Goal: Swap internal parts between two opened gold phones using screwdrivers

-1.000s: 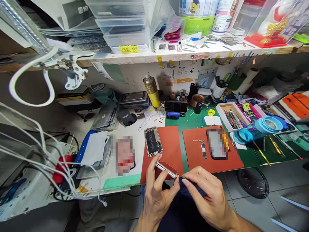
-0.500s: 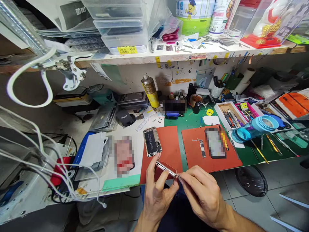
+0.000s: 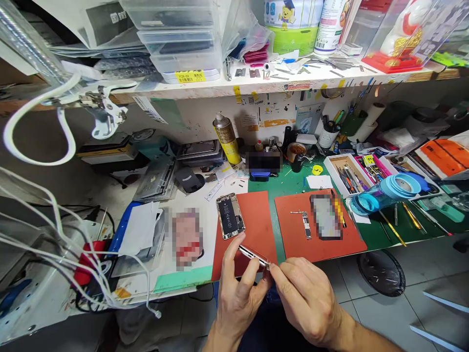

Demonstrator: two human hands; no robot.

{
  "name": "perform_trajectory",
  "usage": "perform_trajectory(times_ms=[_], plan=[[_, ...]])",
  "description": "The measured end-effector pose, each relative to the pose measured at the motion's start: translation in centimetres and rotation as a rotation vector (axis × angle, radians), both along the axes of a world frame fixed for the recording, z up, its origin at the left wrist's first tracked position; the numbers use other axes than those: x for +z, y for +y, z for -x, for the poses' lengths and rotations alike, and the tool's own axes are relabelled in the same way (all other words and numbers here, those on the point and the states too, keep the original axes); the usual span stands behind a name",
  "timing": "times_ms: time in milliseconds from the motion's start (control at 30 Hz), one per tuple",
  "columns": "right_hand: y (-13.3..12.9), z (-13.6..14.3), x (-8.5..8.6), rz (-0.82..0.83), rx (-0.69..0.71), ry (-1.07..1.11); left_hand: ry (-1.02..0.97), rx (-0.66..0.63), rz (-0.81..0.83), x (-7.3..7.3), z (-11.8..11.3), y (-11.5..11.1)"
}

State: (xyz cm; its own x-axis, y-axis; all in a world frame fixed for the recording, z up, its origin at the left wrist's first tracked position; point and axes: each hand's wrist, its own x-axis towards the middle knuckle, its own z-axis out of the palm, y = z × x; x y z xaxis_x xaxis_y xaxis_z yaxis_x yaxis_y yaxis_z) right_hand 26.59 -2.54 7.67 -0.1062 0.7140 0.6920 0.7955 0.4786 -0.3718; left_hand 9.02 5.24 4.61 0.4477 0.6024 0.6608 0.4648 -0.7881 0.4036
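A thin silver phone frame [image 3: 253, 255] is held edge-on above the front of the left red mat. My left hand [image 3: 240, 288] grips it, with the fingers along its near side and one fingertip at its far end. My right hand [image 3: 308, 296] is closed at the frame's right end, thumb and index finger pinched together; whatever is between them is too small to make out. Beyond my left hand, an opened phone [image 3: 230, 216] with a black battery lies on the mat. A narrow circuit board [image 3: 307, 225] rests on the right red mat [image 3: 289, 244].
A pixelated phone-like item [image 3: 326, 217] lies beside a yellow tool at right. Nearby are a blue bottle [image 3: 384, 193] and a tool tray [image 3: 342, 183]. White cables [image 3: 106, 252] hang at left. A shelf edge [image 3: 271, 88] crosses above the bench.
The phone frame has tilted slightly in my left hand, showing more of its edge. My right hand has shifted a little and stays at the frame's right end. The view has moved slightly.
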Motion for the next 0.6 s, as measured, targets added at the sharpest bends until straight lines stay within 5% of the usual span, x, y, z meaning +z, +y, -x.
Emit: perform_trajectory(times_ms=[200,600], plan=[[0.0,0.17,-0.2,0.131,-0.025,0.292,0.007,-0.06,0.018,0.78,0.28,0.33],[0.31,0.46,-0.96,0.132,-0.041,0.275,0.005,-0.087,0.005,0.93,0.32,0.73]])
